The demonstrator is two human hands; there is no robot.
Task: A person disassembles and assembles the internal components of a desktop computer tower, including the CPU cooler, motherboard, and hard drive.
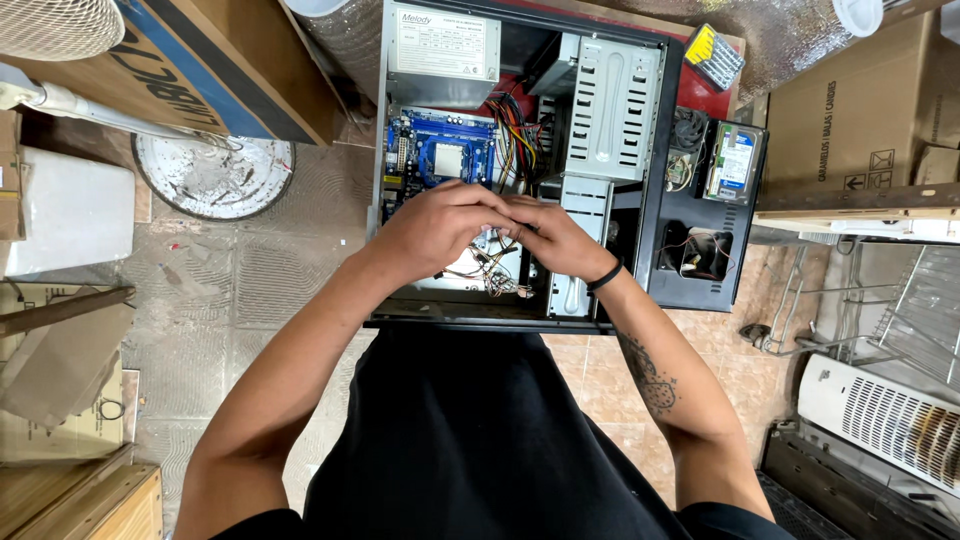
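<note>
Scene: I look straight down on an open desktop computer case (520, 170) lying on its side on a tiled floor, cardboard boxes to the left and right of it.
Left hand: my left hand (440, 225) is curled, fingers bent inward over the middle of the case; what it grips is hidden under the knuckles, so I cannot tell whether it has hold of anything.
Right hand: my right hand (555, 240), a black band at its wrist, is also curled and touches the left hand fingertip to fingertip; whether it pinches something is hidden too.
Work site: both hands meet just above a tangle of thin coloured wires (490, 272) at the near edge of the blue motherboard (440, 150).
Inside the case: a grey power supply (443, 50) sits at the far left corner, a perforated metal drive cage (612, 105) to the right of the board.
Beside the case: a loose hard drive (735, 165) and a small fan (688, 128) rest on the black side panel (700, 270) at right; a yellow-topped bit set (714, 55) lies farther off.
Step in hand: by my reading, small connector or wiring work near the board's front edge, mid-way rather than finished.
Next move calls for: I judge a fine fingertip grip, little force, and care not to snag the neighbouring wires.
</note>
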